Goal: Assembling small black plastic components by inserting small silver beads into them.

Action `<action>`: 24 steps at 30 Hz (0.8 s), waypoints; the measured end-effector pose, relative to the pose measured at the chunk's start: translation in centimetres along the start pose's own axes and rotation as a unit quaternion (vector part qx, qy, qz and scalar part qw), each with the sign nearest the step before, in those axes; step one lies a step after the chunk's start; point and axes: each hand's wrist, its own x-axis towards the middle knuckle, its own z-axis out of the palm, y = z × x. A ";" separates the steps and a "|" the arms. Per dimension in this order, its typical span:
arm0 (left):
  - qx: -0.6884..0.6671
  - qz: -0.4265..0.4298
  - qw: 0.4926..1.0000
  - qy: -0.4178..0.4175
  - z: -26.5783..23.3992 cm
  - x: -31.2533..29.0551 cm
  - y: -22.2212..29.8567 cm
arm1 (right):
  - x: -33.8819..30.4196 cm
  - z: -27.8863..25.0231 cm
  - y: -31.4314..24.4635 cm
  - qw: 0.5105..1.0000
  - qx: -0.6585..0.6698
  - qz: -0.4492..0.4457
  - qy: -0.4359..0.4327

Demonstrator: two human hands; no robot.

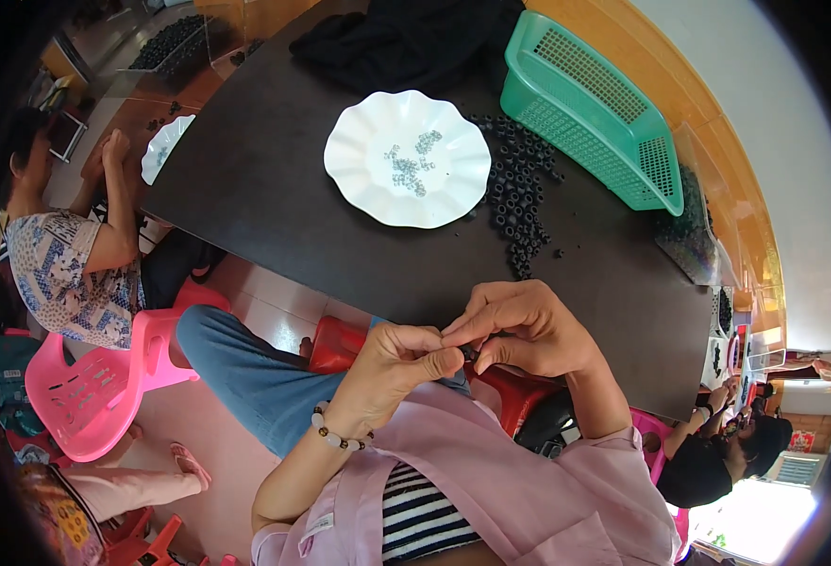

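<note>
In front of my body, just past the near table edge, my two hands meet fingertip to fingertip. My left hand, with a beaded bracelet at the wrist, is closed in a pinch of thumb and forefinger; what it grips is hidden. The fingers of my right hand are closed around a small black part, mostly covered by them. Beyond the hands stands a white scalloped plate bearing small clear pieces. A loose pile of small black ring-shaped parts spreads to its right.
A green perforated basket stands at the far right of the dark table, beside a clear plastic container. Black cloth lies at the back. Co-workers sit left and right; a pink chair stands to the left.
</note>
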 end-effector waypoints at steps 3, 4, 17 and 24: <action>0.004 -0.008 1.000 0.001 0.0 -0.1 -0.1 | -0.1 0.1 0.0 1.000 -0.014 0.007 0.005; 0.004 -0.008 1.000 0.001 0.0 -0.1 -0.1 | -0.1 0.1 -0.1 1.000 -0.014 0.007 0.005; 0.004 -0.022 1.000 0.021 -0.1 0.0 -0.5 | -0.1 0.4 0.3 0.998 -0.063 -0.007 0.004; 0.022 -0.036 0.998 0.048 -0.3 0.5 -0.7 | -0.1 0.6 1.2 0.998 -0.033 0.051 0.021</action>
